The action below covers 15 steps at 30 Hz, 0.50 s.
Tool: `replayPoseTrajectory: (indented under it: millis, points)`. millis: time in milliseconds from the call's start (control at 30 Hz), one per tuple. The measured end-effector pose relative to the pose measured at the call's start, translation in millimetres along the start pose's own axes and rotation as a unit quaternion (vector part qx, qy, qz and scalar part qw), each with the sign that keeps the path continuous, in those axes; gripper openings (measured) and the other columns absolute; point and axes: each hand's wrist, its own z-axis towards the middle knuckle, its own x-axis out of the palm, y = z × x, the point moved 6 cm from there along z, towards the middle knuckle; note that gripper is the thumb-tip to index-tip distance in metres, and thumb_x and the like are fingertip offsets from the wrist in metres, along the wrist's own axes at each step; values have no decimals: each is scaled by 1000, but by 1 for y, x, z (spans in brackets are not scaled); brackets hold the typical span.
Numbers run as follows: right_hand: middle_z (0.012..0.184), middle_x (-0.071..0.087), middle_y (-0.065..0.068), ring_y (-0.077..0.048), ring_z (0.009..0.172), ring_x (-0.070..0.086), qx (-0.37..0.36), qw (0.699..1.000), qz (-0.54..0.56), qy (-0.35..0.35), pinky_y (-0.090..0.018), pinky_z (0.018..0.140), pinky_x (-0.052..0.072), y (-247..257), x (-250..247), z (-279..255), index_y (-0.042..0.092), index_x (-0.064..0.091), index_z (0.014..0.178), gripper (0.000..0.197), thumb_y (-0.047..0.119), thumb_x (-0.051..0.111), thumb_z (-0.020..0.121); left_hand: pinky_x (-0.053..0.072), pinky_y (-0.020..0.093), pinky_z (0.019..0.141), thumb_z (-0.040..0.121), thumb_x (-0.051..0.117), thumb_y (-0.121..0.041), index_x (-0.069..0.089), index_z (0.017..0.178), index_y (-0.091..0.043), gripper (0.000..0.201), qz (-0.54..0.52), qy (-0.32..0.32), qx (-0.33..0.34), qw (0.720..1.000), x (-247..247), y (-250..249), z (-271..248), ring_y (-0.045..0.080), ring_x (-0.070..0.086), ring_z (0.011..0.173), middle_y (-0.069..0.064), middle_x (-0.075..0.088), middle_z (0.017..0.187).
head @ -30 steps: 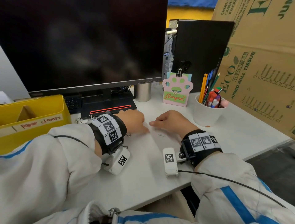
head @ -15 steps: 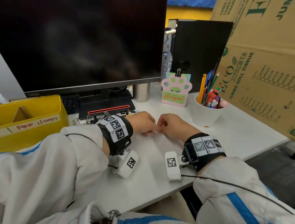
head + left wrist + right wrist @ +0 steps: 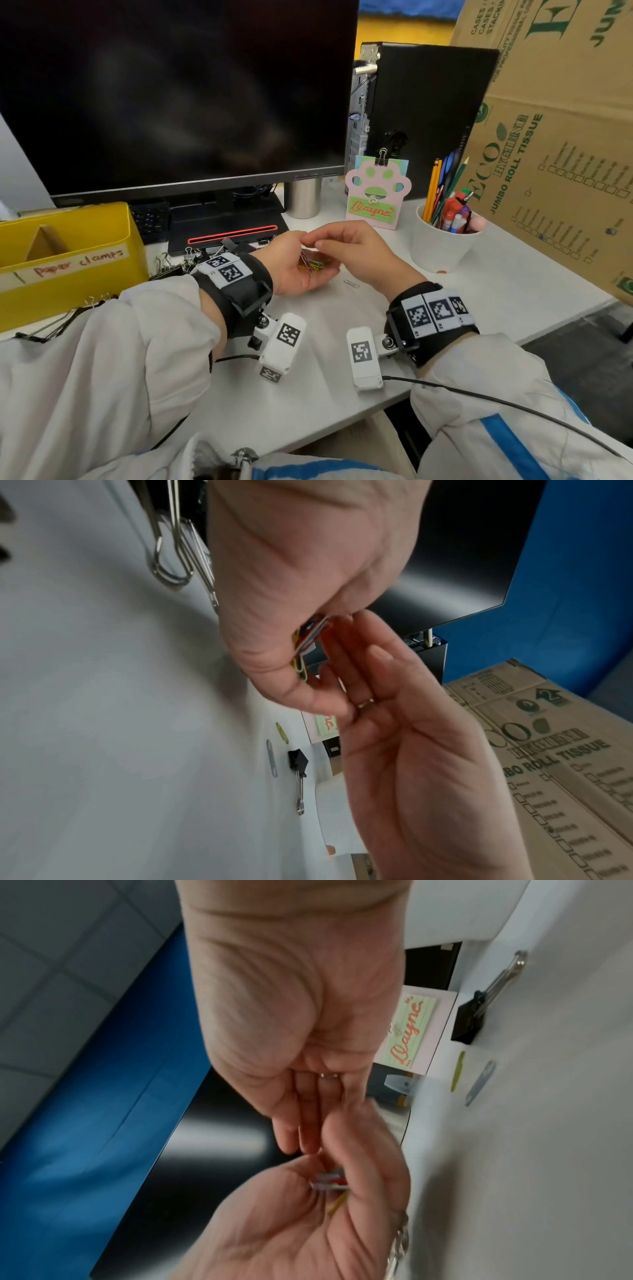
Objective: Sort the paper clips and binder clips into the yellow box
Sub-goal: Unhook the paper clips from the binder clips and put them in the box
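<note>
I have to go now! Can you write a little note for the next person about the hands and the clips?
Left hand: palm up, cupping coloured paper clips.
Right hand: fingers straight over that palm, holding nothing that shows.
On the desk: a silver paper clip, a yellow clip, a black binder clip, more binder clips beside the yellow box.
Done: some clips gathered.
Left: gather the rest and sort all into the box.

The yellow box (image 3: 68, 253) sits left of the monitor (image 3: 171, 96); the pen cup (image 3: 442, 243) stands right.
</note>
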Motion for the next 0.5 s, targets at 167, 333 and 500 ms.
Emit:
replayPoseTrajectory:
  millis: [167, 333, 500]
  points:
    - [90, 73, -5, -9, 77, 65, 50, 982, -138, -119, -11, 66, 51, -18, -40, 6, 5, 75, 95, 18, -7, 65, 87, 23, 15, 38, 106, 41, -31, 53, 79, -16, 34, 230, -70, 63, 969, -5, -8, -7, 7, 31, 48, -5, 38, 63]
    - [99, 71, 2, -11, 88, 67, 139, 944, -294, -60, -17, 69, 49, -38, -37, -1, 21, 75, 96, 33, 4, 83, 69, 37, 25, 57, 97, 55, -38, 66, 91, -19, 24, 512, -162, 155, 829, -10, -32, -9, 21, 42, 60, 4, 50, 79]
    - [108, 69, 4, -13, 100, 64, 167, 913, -372, -10, -27, 90, 52, -39, -34, -1, 19, 74, 113, 49, 19, 91, 66, 53, 34, 89, 73, 83, -50, 62, 125, -37, 58, 704, -97, 168, 684, -8, -28, -9, 17, 56, 104, -7, 54, 128]
